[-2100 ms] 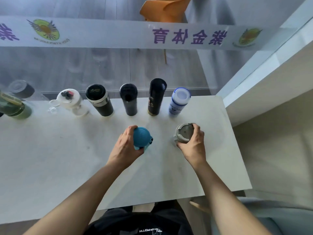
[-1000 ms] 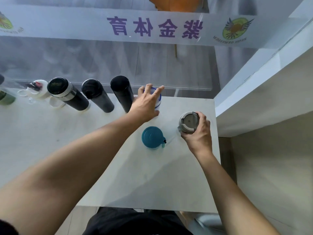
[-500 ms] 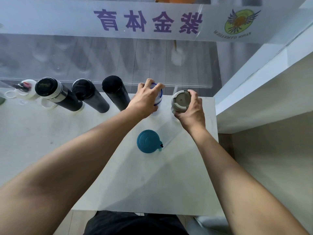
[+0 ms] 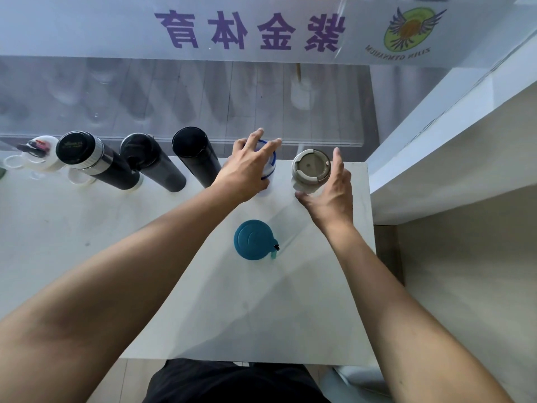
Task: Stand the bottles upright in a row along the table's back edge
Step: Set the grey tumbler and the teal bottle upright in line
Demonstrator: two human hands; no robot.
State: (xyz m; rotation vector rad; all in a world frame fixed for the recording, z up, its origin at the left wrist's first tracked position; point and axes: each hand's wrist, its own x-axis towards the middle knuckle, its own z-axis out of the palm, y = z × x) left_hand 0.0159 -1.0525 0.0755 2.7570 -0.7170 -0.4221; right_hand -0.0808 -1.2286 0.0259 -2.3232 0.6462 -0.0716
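My left hand lies over the top of the blue-and-white bottle in the back row, fingers straight and spread, not gripping it. Just right of it a grey-lidded bottle stands upright near the back right corner. My right hand is open around it, thumb and fingers apart from its sides. A teal bottle stands upright alone, closer to me, between my forearms. Left of my left hand three dark bottles stand at the back edge.
A white bottle with a flip lid stands at the far left of the row. A glass wall with purple lettering runs behind the white table. A white ledge borders the table's right side.
My right hand carried the grey-lidded bottle from mid-table to the back edge and has opened off it. My left hand left the teal bottle, reached to the blue-and-white one, and its fingers have now straightened.
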